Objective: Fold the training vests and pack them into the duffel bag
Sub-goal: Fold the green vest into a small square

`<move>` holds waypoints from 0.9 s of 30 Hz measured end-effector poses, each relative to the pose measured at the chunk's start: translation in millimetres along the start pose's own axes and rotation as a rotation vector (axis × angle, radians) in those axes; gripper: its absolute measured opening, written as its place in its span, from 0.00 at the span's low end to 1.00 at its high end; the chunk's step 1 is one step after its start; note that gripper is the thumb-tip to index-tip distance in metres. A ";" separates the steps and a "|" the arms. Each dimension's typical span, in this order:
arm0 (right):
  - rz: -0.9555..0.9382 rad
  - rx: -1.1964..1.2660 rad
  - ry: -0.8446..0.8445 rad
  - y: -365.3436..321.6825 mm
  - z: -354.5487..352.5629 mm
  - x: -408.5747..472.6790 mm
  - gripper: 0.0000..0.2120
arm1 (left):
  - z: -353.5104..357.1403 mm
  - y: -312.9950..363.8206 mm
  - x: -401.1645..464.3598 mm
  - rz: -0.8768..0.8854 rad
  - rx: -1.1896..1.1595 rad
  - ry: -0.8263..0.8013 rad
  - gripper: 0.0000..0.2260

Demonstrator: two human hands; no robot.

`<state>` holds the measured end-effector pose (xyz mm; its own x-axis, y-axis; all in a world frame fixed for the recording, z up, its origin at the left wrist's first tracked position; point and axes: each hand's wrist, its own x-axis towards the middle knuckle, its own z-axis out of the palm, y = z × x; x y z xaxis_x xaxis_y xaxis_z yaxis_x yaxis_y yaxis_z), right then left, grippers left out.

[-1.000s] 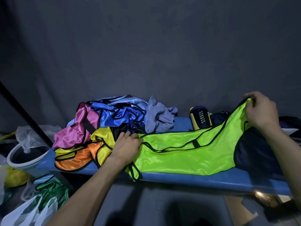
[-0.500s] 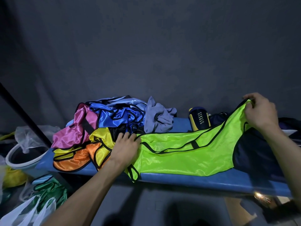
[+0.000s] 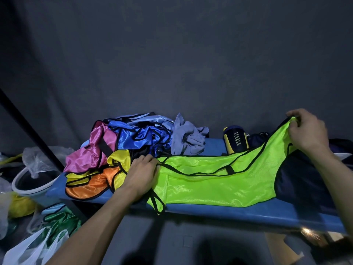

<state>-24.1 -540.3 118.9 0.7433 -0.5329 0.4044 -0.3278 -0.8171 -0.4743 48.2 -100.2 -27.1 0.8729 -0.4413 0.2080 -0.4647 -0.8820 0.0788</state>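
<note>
Lime vest (image 3: 219, 180) stretched across blue bench (image 3: 229, 211), left hand (image 3: 141, 175) gripping one end, right hand (image 3: 305, 131) fingers pinching the other (raised), dark duffel bag (image 3: 305, 178) beneath.

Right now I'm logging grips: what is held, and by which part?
The lime-green vest: the right hand pinches its raised far end, and the left hand grips the opposite end on the blue bench.
</note>
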 end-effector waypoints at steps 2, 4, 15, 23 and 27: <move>0.002 0.004 -0.005 -0.9 0.8 -0.4 0.14 | -1.9 4.1 5.3 -0.048 0.010 -0.020 0.17; -0.004 0.009 -0.008 -2.5 1.0 -1.0 0.14 | -3.7 5.5 10.5 -0.075 0.005 -0.033 0.18; -0.009 0.011 -0.020 -4.9 2.9 1.4 0.14 | -12.7 -10.2 10.6 0.042 -0.063 -0.084 0.16; -0.011 0.016 -0.019 -4.6 5.4 2.6 0.14 | -13.5 -6.6 14.2 -0.027 -0.085 -0.225 0.16; -0.012 0.019 -0.011 -1.9 7.3 4.2 0.13 | -15.5 -6.9 17.5 -0.069 -0.152 -0.229 0.16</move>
<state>-16.0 -539.4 115.8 0.7532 -0.5210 0.4016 -0.3078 -0.8187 -0.4848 64.4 -99.3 -8.9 0.9061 -0.4222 -0.0275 -0.4048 -0.8839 0.2342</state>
